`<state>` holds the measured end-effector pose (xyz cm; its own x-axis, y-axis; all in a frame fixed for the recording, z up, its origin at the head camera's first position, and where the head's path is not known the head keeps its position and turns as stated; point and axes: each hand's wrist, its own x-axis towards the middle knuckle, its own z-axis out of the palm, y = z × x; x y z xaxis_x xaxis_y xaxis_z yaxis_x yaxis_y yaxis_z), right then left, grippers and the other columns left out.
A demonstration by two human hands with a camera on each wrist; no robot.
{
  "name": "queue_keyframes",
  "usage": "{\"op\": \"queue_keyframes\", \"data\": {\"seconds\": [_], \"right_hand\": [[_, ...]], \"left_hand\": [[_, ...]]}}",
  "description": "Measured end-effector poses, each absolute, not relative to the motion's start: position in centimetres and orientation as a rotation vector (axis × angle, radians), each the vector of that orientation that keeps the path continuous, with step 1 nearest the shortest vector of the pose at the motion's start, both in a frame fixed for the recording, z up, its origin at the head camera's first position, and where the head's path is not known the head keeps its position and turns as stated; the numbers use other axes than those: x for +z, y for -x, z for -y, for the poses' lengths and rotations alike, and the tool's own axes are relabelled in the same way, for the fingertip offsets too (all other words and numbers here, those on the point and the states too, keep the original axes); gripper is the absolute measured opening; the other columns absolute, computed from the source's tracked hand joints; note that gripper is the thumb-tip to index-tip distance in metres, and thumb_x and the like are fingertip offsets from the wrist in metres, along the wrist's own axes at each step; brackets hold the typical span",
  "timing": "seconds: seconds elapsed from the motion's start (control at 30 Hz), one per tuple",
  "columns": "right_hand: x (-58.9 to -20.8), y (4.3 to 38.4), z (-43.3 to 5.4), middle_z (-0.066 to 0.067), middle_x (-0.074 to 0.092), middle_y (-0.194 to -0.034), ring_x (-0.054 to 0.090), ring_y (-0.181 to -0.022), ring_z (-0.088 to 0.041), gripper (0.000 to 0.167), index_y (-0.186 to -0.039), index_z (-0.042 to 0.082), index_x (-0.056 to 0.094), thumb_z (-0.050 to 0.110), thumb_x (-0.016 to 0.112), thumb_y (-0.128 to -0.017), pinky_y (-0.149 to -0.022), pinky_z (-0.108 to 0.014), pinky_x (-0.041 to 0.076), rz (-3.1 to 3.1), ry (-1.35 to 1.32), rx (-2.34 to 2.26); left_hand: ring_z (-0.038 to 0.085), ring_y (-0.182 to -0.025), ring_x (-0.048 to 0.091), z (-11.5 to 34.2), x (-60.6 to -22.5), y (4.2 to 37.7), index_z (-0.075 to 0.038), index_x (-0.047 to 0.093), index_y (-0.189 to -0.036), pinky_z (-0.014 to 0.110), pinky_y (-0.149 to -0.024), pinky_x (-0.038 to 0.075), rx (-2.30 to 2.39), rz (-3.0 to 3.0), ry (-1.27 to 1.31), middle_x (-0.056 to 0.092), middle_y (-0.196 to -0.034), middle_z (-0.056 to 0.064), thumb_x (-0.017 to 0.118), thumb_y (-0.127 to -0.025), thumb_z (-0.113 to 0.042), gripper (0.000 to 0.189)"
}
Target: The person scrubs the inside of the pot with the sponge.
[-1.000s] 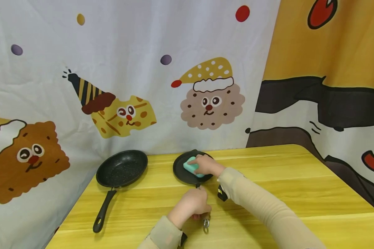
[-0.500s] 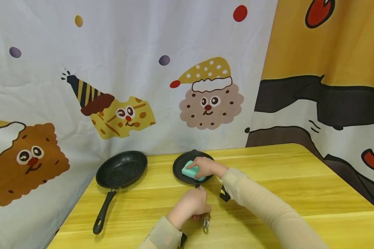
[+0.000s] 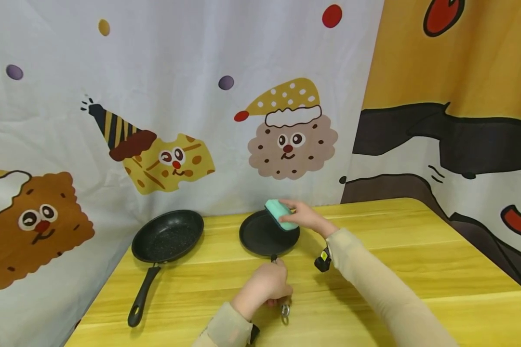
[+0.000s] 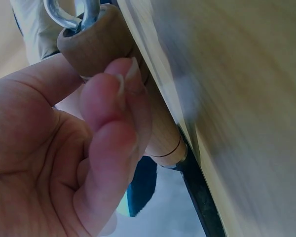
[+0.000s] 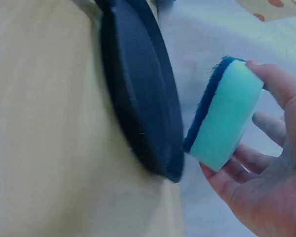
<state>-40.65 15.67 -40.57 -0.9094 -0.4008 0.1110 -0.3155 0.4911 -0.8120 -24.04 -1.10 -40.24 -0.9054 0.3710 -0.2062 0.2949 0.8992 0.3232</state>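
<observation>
In the head view, 2 dark pans sit on the worktop (image 3: 399, 238): a deep pan (image 3: 168, 236) at left, a flat pan (image 3: 260, 236) at far middle. The right hand (image 3: 307, 216) holds a green sponge (image 3: 280, 214) tilted over the flat pan's far right part.

Left wrist view: the left hand's (image 4: 64, 148) grip curls around the flat pan's wooden handle (image 4: 162, 129).

Right wrist view: thumb and fingers pinch the sponge, its dark layer (image 5: 207, 107) facing the pan.

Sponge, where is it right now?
In the head view, just right of centre, the sponge is in the right grip, tilted over the small pan.
</observation>
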Motion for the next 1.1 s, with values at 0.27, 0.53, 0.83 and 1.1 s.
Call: {"op": "queue_keyframes", "data": {"seconds": [0.27, 0.53, 0.83, 1.1], "right_hand": [[-43.1, 39.8, -16.5, -0.02, 0.047, -0.14, 0.055, -0.111, -0.031, 0.073, -0.154, 0.013, 0.03, 0.037, 0.064, -0.094, -0.087, -0.044, 0.049, -2.397, 0.373, -1.786], [-44.7, 39.3, -16.7, -0.023, 0.044, -0.142, 0.052, -0.121, -0.033, 0.07, -0.154, 0.01, 0.028, 0.033, 0.061, -0.096, -0.095, -0.044, 0.048, -2.227, 0.294, -1.987], [-45.2, 39.3, -16.9, -0.027, 0.047, -0.137, 0.054, -0.118, -0.033, 0.076, -0.153, 0.003, 0.027, 0.041, 0.061, -0.095, -0.094, -0.045, 0.048, -2.311, 0.358, -1.948], [-44.8, 38.9, -18.1, -0.023, 0.046, -0.14, 0.05, -0.123, -0.035, 0.071, -0.152, 0.008, 0.03, 0.036, 0.062, -0.095, -0.1, -0.05, 0.042, -2.337, 0.315, -1.925]], "left_hand": [[0.015, -0.034, 0.054, 1.1, -40.1, 24.0, 0.013, 0.032, -0.143, 0.026, -0.036, 0.043, 0.469, -2.783, -0.463, 0.054, -0.042, 0.002, 0.07, -0.086, -0.022, 0.077], [0.013, -0.032, 0.051, 1.2, -40.1, 24.0, 0.013, 0.033, -0.143, 0.026, -0.036, 0.042, 0.463, -2.778, -0.481, 0.053, -0.041, 0.001, 0.07, -0.086, -0.023, 0.076], [0.01, -0.03, 0.048, 0.9, -40.1, 23.8, 0.016, 0.036, -0.139, 0.024, -0.038, 0.043, 0.436, -2.802, -0.516, 0.054, -0.041, 0.0, 0.071, -0.084, -0.024, 0.076], [0.012, -0.032, 0.05, -0.6, -40.1, 24.2, 0.014, 0.035, -0.141, 0.022, -0.048, 0.044, 0.338, -2.791, -0.57, 0.056, -0.043, 0.001, 0.069, -0.086, -0.027, 0.076]]}}
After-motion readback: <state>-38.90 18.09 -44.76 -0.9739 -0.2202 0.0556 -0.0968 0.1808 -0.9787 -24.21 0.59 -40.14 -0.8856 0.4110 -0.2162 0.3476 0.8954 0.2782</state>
